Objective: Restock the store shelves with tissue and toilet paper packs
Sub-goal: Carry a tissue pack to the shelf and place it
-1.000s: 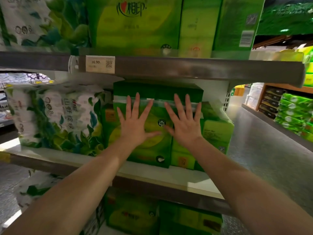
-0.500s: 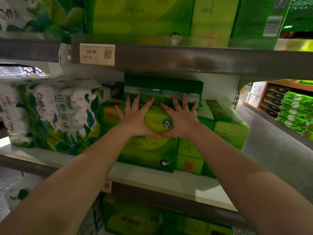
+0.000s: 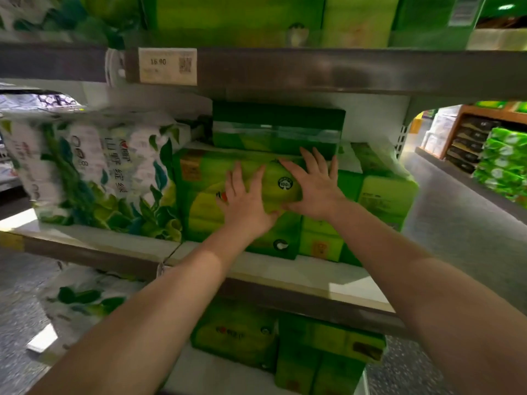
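Your middle shelf [image 3: 285, 269] carries a leafy toilet paper pack [image 3: 94, 172] at nine o'clock, green tissue packs [image 3: 205, 195] at centre, touching it.

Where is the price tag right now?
Head view, upper left: the price tag sits on the upper shelf rail, above the leaf-print toilet paper pack.

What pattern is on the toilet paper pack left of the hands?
White with green and blue leaves, on the toilet paper pack; head view.
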